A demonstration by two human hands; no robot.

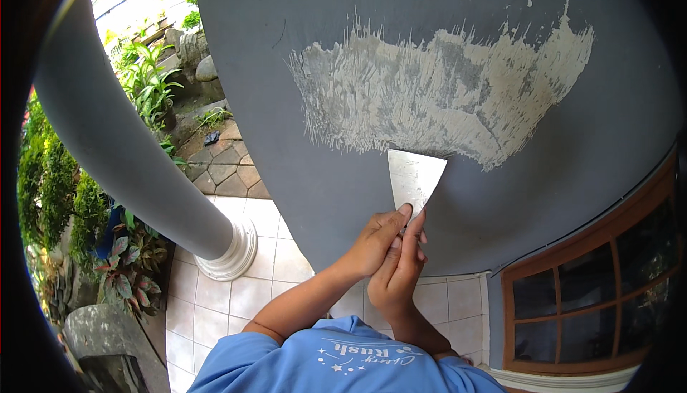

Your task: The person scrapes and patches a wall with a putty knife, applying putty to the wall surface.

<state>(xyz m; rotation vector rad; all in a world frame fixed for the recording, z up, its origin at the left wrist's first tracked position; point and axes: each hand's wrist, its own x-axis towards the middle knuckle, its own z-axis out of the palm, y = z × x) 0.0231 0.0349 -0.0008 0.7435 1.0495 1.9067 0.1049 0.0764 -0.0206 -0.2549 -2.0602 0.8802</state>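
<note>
A putty knife (415,177) with a wide, flared metal blade points up at the grey wall (343,200). Its broad edge is at the lower border of a rough, pale scraped patch (429,92), where the grey paint is off in streaks. My left hand (379,243) is closed round the knife, thumb laid on the base of the blade. Just to the right and below, my right hand (401,271) is also closed on it, one finger stretched along the blade's side. Both hands press together, and the handle is hidden inside them.
A round grey column (143,157) with a white base (227,250) stands at left on pale floor tiles (207,293). Beyond are stone paving (222,164), rocks and leafy plants (147,85). At lower right is a brown-framed window (565,285) with several panes.
</note>
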